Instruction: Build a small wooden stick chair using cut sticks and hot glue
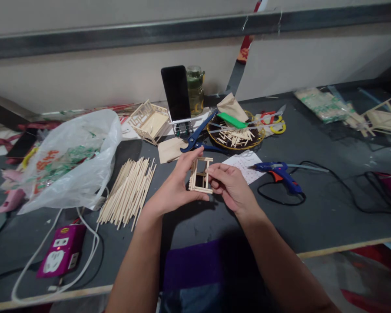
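Observation:
A small box-shaped frame of pale wooden sticks (201,189) is held up over the dark table. My left hand (177,182) grips it from the left, thumb under it and fingers along its far side. At its right side, my right hand (228,182) is closed, with thumb and forefinger pinching an upright stick of the frame. To the left lies a loose pile of wooden sticks (127,191). A blue hot glue gun (276,168) with a glue stick in its back rests to the right, its nozzle on a printed white paper (244,167).
Behind my hands are blue-handled cutters (198,132), a round basket (260,141) of short sticks, scissors (276,124), a phone (176,93) on a stand and a stick-built model (150,124). A plastic bag (74,161) and a purple power strip (62,252) with cables sit left.

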A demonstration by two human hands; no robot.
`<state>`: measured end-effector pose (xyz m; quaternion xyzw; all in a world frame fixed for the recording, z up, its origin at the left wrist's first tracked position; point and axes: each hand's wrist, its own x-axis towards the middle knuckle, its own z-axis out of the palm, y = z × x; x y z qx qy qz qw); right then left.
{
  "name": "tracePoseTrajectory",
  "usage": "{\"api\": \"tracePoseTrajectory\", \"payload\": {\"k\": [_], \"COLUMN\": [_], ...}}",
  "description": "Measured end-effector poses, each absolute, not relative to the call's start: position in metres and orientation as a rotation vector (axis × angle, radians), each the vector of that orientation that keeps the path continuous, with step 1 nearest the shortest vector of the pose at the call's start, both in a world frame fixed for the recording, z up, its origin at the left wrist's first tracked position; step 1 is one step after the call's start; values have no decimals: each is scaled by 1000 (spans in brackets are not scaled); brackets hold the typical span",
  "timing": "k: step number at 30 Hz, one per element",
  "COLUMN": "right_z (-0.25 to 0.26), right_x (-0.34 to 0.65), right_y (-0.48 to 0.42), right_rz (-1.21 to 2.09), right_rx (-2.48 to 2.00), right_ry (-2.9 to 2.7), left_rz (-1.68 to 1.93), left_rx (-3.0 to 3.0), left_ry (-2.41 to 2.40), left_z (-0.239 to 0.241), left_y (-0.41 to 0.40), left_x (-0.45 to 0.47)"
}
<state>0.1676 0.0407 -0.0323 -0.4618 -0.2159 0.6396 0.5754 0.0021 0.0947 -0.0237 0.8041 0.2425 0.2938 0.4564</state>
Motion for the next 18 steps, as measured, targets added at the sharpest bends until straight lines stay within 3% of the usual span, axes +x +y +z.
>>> {"api": "tracePoseTrajectory", "payload": {"k": [18], "right_z": [-37], "right_x": [170], "right_y": [40], "right_rz": [1549], "right_rx": [-1116], "right_ry": [-581], "left_rz": [689], "left_rx": [2000], "left_ry": [615], "left_z": [-24], "left_y": [95], "left_x": [1]}}
